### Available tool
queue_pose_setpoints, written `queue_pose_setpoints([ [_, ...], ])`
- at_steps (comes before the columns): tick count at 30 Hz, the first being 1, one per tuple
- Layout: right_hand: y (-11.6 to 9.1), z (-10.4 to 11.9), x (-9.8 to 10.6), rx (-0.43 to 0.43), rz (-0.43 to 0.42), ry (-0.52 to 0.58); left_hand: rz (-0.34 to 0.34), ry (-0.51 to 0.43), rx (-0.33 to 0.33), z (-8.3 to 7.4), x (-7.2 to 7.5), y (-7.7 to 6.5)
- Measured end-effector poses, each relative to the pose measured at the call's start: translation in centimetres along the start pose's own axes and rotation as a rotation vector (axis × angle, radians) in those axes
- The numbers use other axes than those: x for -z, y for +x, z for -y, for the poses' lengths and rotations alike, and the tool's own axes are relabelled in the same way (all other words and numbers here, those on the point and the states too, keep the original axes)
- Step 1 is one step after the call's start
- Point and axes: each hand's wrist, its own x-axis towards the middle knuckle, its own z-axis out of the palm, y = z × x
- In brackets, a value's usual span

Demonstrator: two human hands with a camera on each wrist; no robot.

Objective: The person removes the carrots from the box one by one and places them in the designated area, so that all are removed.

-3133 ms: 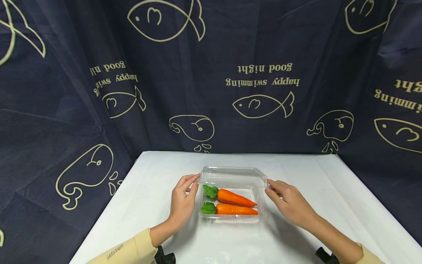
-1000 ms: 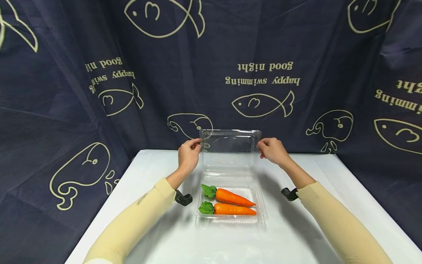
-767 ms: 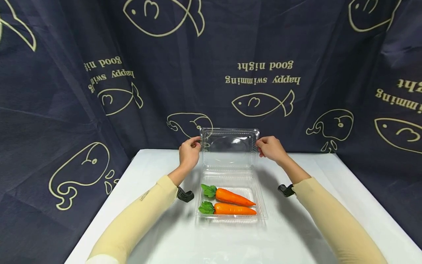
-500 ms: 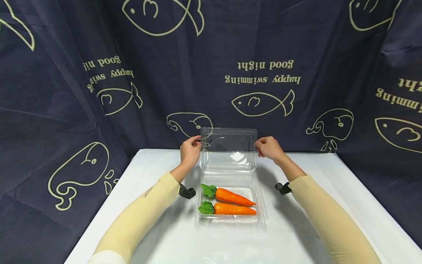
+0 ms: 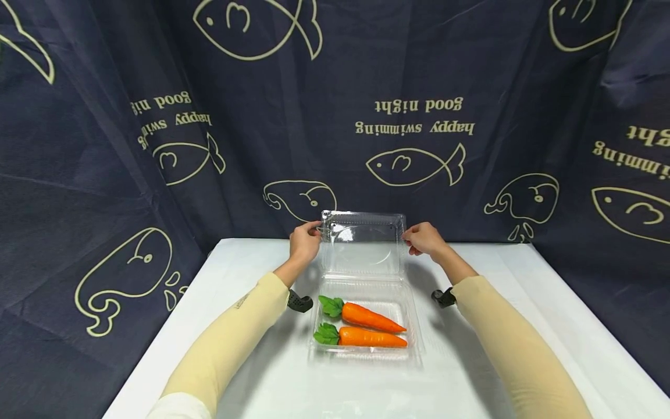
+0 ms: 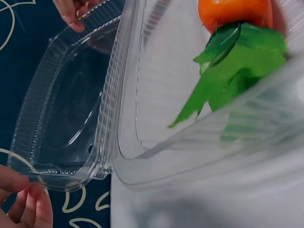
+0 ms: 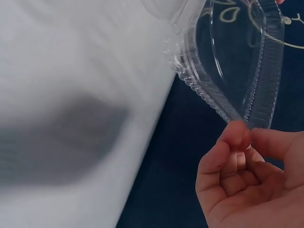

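A clear plastic clamshell container [image 5: 413, 326] stands on the table with its hinged lid [image 5: 361, 256] swung up and back. Two orange carrots with green leaves, an upper carrot [image 5: 371, 317] and a lower carrot [image 5: 373, 337], lie side by side in the base, leaves to the left. My left hand [image 5: 305, 243] pinches the lid's left edge between thumb and fingers, clearly seen in the left wrist view at the lid corner [image 6: 71, 178]. At the opposite edge, my right hand [image 7: 251, 175] pinches the lid with thumb and forefinger, its other fingers curled.
The white table [image 5: 251, 361] ends just behind the lid. A dark blue curtain [image 5: 335, 116] with fish and whale drawings hangs behind it and along both sides. A black wrist strap [image 5: 299, 301] shows at the left sleeve.
The lid, earlier slanting over the back of the base, has swung up and away, both hands moving back with it. Over the last half second it tilts slightly farther back. The carrots stay in place.
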Motion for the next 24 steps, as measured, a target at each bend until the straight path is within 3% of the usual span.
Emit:
queue_pose_setpoints([
  [8, 0.8, -1.2, -0.6, -0.055, 0.023, 0.006, 0.039, 0.038, 0.011, 0.7, -0.6, 0.2],
  [19, 0.8, -2.0, -1.2, -0.105, 0.086, 0.015, 0.197, 0.034, 0.137, 1.6, -0.7, 0.3],
  [24, 1.0, -2.7, -1.7, -0.126, 0.108, 0.031, 0.227, 0.064, 0.165, 2.2, -1.1, 0.6],
])
